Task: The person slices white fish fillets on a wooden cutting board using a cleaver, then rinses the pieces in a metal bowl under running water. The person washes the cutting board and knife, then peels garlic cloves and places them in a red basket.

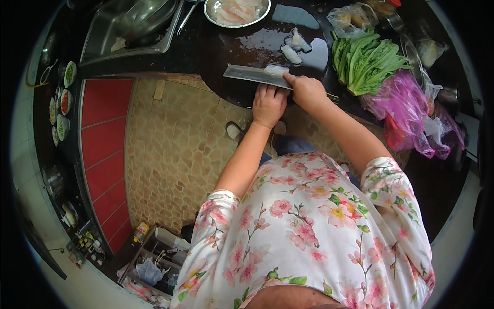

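Note:
My right hand (308,92) grips a broad-bladed cleaver (251,74), its blade pointing left across a dark round cutting board (231,89). A pale piece of flesh (276,70) lies against the blade's far side. My left hand (269,103) rests at the board's near edge, its fingertips against the blade's near side; whether anything is under them is hidden. Farther back on the wet board sit several pale pieces (291,54), some with greyish skin. Beyond them a round metal dish (237,25) holds thin pale slices (237,11).
Leafy greens (366,61) lie right of the board, beside pink plastic bags (405,104) and a clear bag of roundish items (353,19). A steel sink (104,34) holding a large metal bowl (148,17) is at upper left. Small bowls of chopped ingredients (63,125) stand at far left.

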Tool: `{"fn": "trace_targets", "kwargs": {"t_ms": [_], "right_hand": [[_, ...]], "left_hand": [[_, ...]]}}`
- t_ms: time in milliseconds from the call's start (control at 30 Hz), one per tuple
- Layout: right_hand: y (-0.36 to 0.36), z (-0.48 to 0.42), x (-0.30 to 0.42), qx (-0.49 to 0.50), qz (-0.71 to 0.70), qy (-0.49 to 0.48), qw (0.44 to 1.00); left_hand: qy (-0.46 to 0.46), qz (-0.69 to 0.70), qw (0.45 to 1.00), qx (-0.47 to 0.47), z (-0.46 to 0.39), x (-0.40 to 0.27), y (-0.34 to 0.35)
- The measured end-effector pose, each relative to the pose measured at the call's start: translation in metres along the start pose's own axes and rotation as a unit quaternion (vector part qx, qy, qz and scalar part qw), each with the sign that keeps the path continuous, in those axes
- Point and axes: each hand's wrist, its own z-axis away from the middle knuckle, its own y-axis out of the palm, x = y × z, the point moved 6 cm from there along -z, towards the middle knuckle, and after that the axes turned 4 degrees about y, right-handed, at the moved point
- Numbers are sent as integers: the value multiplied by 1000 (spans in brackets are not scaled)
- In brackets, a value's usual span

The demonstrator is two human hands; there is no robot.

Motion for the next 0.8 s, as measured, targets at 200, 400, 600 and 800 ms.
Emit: {"fn": "trace_targets", "kwargs": {"t_ms": [200, 400, 600, 800], "right_hand": [[-23, -7, -53, -101, -158, 35, 982], [-23, 48, -26, -34, -20, -15, 999], [-2, 55, -30, -5, -20, 23, 1000], [7, 19, -6, 3, -6, 14, 1000]], "left_hand": [[11, -12, 1000, -7, -2, -2, -7], [2, 2, 1000, -13, 10, 4, -11], [6, 17, 1000, -7, 5, 4, -9], [8, 3, 1000, -6, 5, 3, -3]]}}
